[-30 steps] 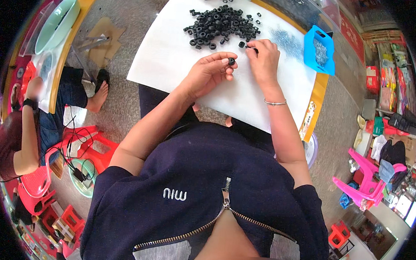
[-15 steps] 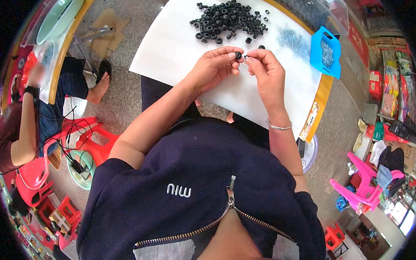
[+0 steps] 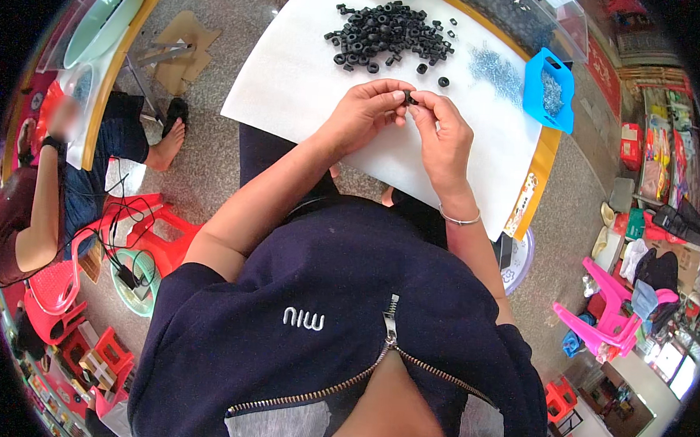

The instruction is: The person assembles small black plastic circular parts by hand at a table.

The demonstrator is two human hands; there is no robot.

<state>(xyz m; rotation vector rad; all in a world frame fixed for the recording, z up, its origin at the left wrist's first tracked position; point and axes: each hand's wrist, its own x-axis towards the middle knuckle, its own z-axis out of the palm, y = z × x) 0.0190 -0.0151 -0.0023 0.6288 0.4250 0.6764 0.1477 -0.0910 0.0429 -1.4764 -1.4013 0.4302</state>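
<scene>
Over the near part of the white table sheet [image 3: 285, 98], my left hand [image 3: 368, 114] pinches a small round black plastic part [image 3: 407, 98] between thumb and fingertips. My right hand [image 3: 445, 137] meets it from the right, its thumb and forefinger closed at the part's side on a small black piece mostly hidden by the fingers. Just beyond my hands lie a few loose black rings [image 3: 443, 82]. A heap of similar black plastic parts [image 3: 389, 33] spreads farther back on the sheet.
Small clear-blue pieces [image 3: 495, 72] lie scattered right of the heap, beside a blue plastic basket [image 3: 534, 90] holding more. At the left, another person's arm [image 3: 44, 205] reaches to a table with a pale green basin [image 3: 105, 20]. A pink stool [image 3: 608, 300] stands at the right.
My right fingers have moved left, bringing the small black piece up against the round part in my left hand. The gap between my fingertips has closed.
</scene>
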